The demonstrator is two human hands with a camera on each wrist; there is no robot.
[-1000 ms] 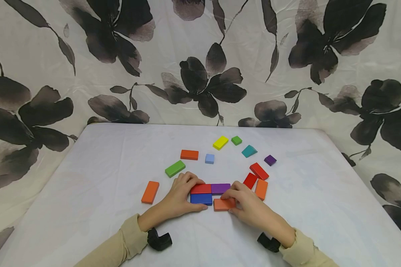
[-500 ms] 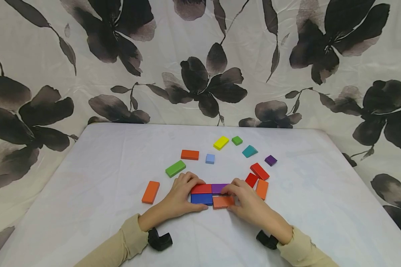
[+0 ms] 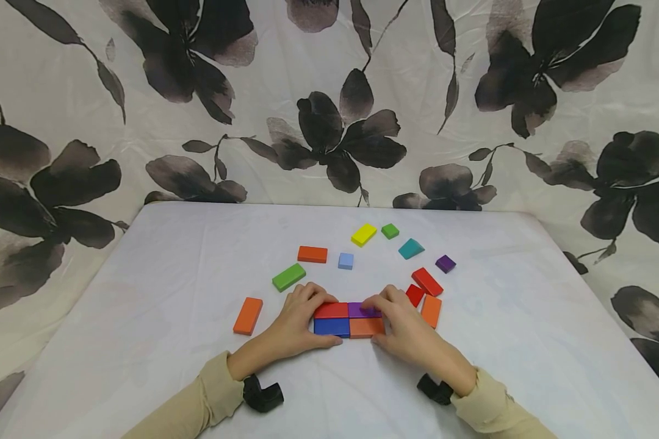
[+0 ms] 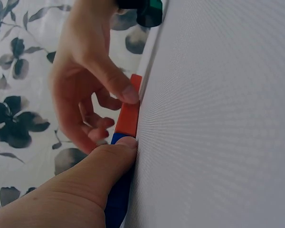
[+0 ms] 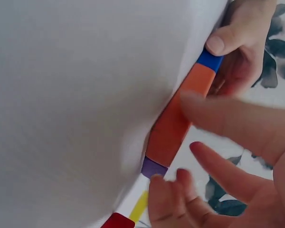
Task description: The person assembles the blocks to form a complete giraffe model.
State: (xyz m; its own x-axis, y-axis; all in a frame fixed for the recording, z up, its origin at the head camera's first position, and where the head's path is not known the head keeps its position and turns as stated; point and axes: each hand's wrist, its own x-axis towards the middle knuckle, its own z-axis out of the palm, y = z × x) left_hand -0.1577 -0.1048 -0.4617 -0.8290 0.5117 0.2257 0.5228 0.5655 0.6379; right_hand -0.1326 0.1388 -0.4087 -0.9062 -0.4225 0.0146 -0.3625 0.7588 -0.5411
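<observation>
Four-sided rows of flat blocks lie together on the table: a red block (image 3: 331,311) beside a purple block (image 3: 354,310) at the back, a blue block (image 3: 331,328) beside an orange block (image 3: 365,328) in front. My left hand (image 3: 295,322) grips the red and blue pair from the left, its thumb (image 4: 128,142) against the blue block's front. At the right end, my right hand (image 3: 409,323) has its thumb (image 5: 199,107) on the orange block's front face. Its index finger lies over the purple block.
Loose orange (image 3: 248,316) and green (image 3: 288,277) blocks lie left. Behind are an orange-red block (image 3: 312,254), a light blue cube (image 3: 345,261), and yellow (image 3: 364,235) and teal (image 3: 411,248) pieces. Red (image 3: 427,281) and orange (image 3: 431,311) blocks sit near my right hand.
My right hand has pushed the orange block away from me and slightly left, up against the blue and purple blocks. The left hand has stayed in place.
</observation>
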